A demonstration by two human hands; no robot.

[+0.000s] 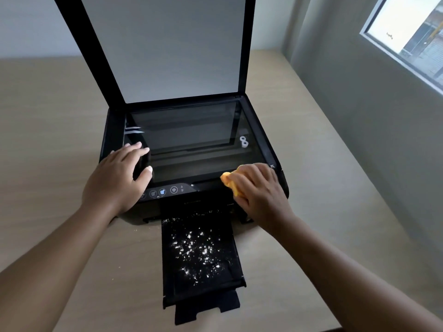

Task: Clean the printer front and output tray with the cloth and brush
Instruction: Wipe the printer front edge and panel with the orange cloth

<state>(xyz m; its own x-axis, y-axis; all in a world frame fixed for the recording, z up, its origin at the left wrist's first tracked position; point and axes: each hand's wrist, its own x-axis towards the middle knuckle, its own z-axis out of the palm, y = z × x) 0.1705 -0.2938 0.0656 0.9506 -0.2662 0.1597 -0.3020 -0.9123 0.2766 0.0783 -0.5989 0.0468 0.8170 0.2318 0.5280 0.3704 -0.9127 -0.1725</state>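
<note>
left hand [117, 174]: flat, fingers straight, on printer [191, 149] | right hand [257, 188]: gripping cloth [231, 184] at printer's front edge | output tray [200, 255]: white specks

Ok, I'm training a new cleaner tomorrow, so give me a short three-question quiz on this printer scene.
1. True or false: the scanner lid is closed.
2. Which hand holds the orange cloth: A) left, B) right?
3. In a few words: what lies scattered on the output tray?

Key
1. False: it stands raised.
2. B: the right hand grips it at the printer's front right corner.
3. White specks.
</note>
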